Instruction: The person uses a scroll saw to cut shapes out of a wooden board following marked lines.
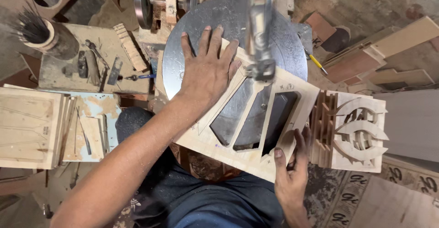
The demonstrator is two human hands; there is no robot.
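The left hand [208, 70] is pressing flat, fingers spread wide, on the pale plywood panel [249, 132], which is lying across the round metal saw table [283, 36]. The right hand [290, 173] is pinching the panel's near edge, fingers narrow around it. The saw's blade guide [260, 36] is standing just beside the left fingertips, so a slip or a sudden jerk of the panel could be carrying them into the blade. The thin ribs between cut-outs could be snapping under uneven pressure.

Counting: 1 panel with 3 cut-out openings, 2 hands, 1 stack of carved pieces [352, 132] just right of the panel.
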